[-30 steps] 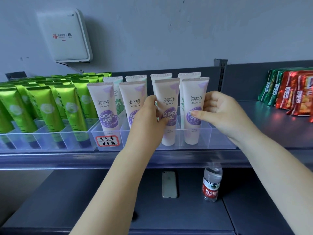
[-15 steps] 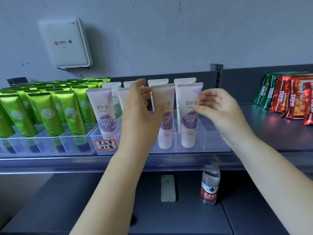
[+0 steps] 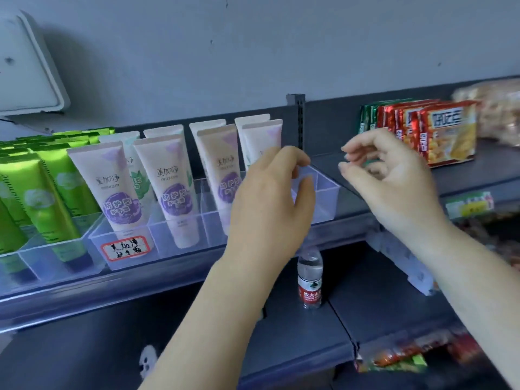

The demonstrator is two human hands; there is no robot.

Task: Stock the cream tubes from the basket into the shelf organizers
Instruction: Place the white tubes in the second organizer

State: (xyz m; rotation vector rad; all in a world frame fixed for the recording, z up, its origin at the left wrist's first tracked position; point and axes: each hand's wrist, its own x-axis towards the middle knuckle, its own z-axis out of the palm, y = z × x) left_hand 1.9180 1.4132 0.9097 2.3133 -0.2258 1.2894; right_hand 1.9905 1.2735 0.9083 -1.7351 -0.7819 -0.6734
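Several cream tubes (image 3: 168, 190) with purple labels stand upright in a clear shelf organizer (image 3: 326, 192) on the dark shelf. My left hand (image 3: 270, 204) hovers in front of the organizer's right end, fingers loosely curled, holding nothing; it hides the lower part of the two rightmost tubes. My right hand (image 3: 391, 178) is raised to the right of the organizer, fingers loosely curled and empty, apart from the tubes. No basket is in view.
Green tubes (image 3: 42, 192) fill organizers at the left. Red snack packets (image 3: 439, 133) stand on the shelf at the right. A water bottle (image 3: 309, 280) stands on the lower shelf. A white box (image 3: 25, 68) hangs on the wall.
Both hands have let go of the two right tubes and drawn back to the right. The view has swung right and moved closer to the shelf.
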